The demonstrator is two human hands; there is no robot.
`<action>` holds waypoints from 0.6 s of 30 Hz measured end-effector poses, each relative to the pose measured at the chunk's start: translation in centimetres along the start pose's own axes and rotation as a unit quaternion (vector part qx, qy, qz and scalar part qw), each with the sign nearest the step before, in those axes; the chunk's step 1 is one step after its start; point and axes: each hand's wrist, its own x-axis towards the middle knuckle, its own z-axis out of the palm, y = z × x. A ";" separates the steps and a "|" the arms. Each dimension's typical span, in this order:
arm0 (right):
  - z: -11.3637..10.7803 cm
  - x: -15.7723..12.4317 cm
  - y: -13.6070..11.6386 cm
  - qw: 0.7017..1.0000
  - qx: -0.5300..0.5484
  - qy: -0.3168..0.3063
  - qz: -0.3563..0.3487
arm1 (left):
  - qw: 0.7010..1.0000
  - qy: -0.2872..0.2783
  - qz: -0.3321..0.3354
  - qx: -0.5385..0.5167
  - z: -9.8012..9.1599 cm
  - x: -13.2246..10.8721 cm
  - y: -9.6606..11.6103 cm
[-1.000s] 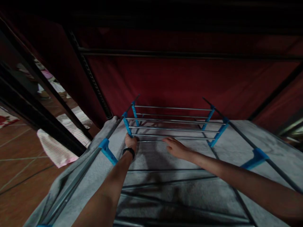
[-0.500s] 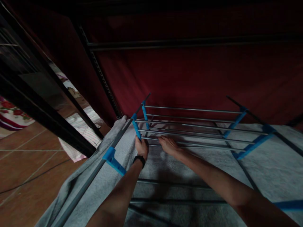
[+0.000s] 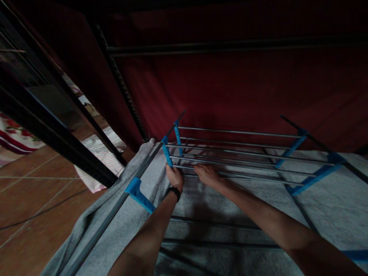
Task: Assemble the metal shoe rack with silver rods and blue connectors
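A grey towel (image 3: pixel 201 199) draped over a drying rack (image 3: pixel 238 133)
Left hand (image 3: pixel 174 178), black wristband (image 3: pixel 173 191), is curled tight on the towel's far edge by a blue clip (image 3: pixel 167 153); right hand (image 3: pixel 207 174) lies flat and open just beside it, fingertips at the rods.

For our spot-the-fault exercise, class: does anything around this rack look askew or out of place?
Yes. The grey cover hangs bunched over the rack's left rail toward the tiled floor instead of lying flat, left of the left hand. A striped cloth also lies crumpled there.
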 end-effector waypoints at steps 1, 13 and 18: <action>-0.1 0.0 0.0 1.000 -0.002 -0.003 0.000 | 1.000 0.001 0.000 0.000 0.0 0.0 0.0; -0.6 -0.3 -0.1 1.000 -0.014 -0.016 -0.005 | 1.000 -0.002 0.005 -0.012 0.2 -0.1 0.2; -0.5 -0.2 0.1 1.000 -0.017 -0.018 -0.005 | 1.000 -0.006 0.005 -0.003 0.0 -0.2 0.2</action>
